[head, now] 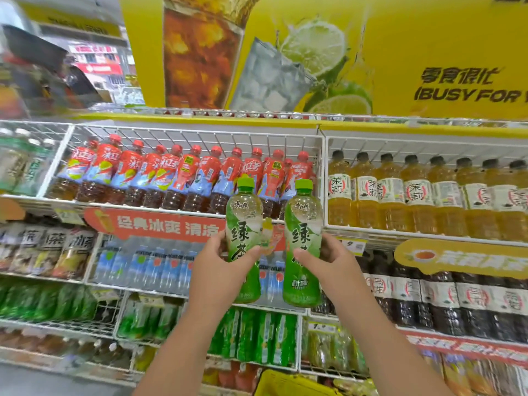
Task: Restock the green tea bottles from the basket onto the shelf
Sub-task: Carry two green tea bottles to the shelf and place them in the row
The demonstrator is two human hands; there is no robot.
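Both forearms come up from the bottom edge, nearest thing in view, each carrying a bottle at chest-to-face height in front of the shelving.

Left hand is wrapped around the left green tea bottle, thumb across the label, fingers hidden behind. Bottle upright, green cap on, label facing out.

Right hand grips the right green tea bottle the same way, thumb on the front. Also upright and capped. The two bottles sit just beside each other, not touching as far as I can see.

Yellow basket shows only as a corner at the bottom edge, between the arms. Contents not visible, so no count of what's left in it.

Progress, my read: mid-task, carry phase. Two bottles are out of the basket and neither is placed yet. Both are held in front of the red-capped tea row on the upper shelf, which is the wrong product. Amber black-capped bottles fill the bay to the right, also wrong.

Green-labelled stock sits on a low shelf behind and below the hands, probably the target bay, but it's blurred and I can't confirm the label matches. If so, the hands need to drop well down and forward.

Remaining: place both bottles, then whatever the basket still holds.
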